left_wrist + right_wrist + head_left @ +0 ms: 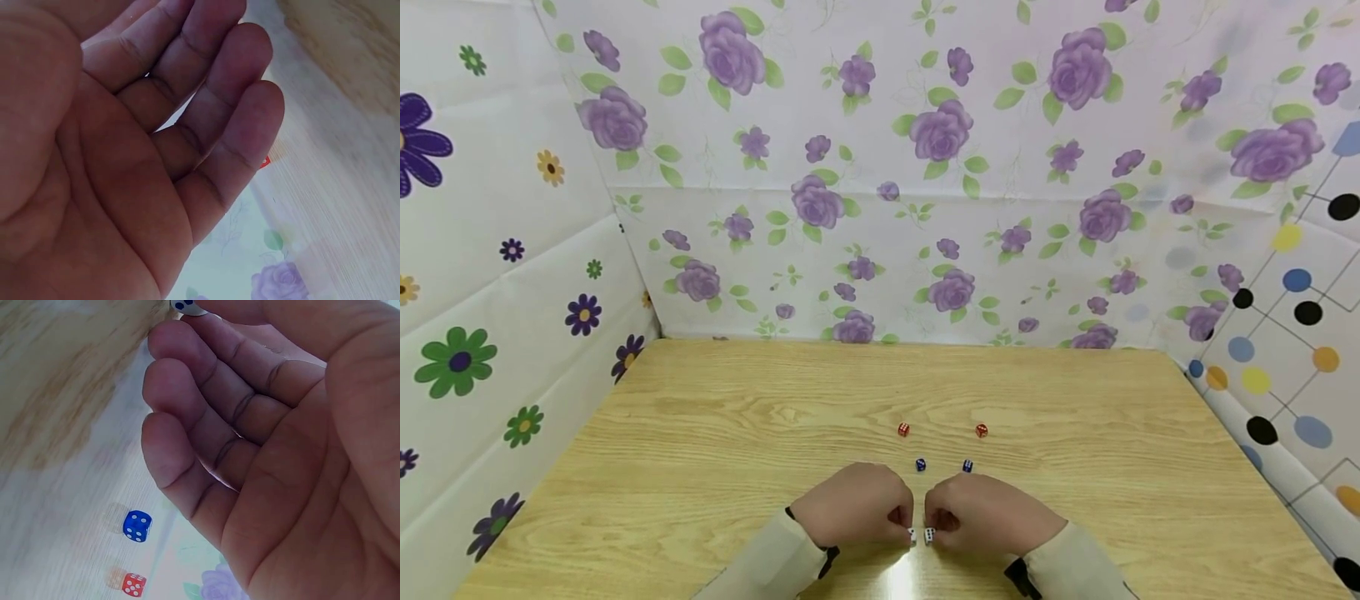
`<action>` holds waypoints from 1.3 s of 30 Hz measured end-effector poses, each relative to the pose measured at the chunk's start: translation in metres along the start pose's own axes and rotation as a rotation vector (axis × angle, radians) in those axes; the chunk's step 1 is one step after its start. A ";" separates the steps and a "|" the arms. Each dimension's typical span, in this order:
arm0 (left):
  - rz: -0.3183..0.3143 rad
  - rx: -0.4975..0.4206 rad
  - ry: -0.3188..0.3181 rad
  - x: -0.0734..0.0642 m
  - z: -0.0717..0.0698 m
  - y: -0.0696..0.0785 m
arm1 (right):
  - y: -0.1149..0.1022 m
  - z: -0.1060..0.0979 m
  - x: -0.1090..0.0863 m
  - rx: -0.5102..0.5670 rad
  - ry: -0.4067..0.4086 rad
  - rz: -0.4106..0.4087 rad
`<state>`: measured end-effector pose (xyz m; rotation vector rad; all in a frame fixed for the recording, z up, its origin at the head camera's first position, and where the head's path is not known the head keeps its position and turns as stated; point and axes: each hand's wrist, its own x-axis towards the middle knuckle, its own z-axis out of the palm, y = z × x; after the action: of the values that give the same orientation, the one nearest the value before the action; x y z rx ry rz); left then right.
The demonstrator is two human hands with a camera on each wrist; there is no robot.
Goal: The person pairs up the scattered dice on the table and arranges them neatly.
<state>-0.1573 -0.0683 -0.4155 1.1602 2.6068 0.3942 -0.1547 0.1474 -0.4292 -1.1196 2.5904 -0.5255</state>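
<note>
Near the table's front, my left hand [859, 505] pinches a white die [912, 537] between thumb and finger. Facing it, my right hand [992, 513] pinches another white die [929, 535], whose dark pips show in the head view. A narrow gap separates the two white dice. In the right wrist view, part of the right white die [186, 307] shows at the thumb tip, with the other fingers loosely bent. The left wrist view shows the palm and bent fingers, but its die is out of sight. Just beyond the hands lie two blue dice [921, 465].
Two red dice, one at left [903, 429] and one at right [982, 431], lie farther back, set wider apart than the blue pair. The wood-grain table [737, 417] meets a flowered cloth [880, 267] at the back and patterned cloths at both sides.
</note>
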 end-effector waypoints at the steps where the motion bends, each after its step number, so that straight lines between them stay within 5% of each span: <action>1: -0.001 0.000 0.000 0.000 0.000 0.000 | 0.000 0.000 0.000 -0.002 0.002 -0.003; 39: 0.032 0.061 0.036 0.002 0.005 0.006 | -0.007 0.003 0.000 -0.008 0.044 -0.064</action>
<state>-0.1534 -0.0623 -0.4182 1.2263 2.6515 0.3478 -0.1493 0.1427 -0.4287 -1.2106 2.6036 -0.5603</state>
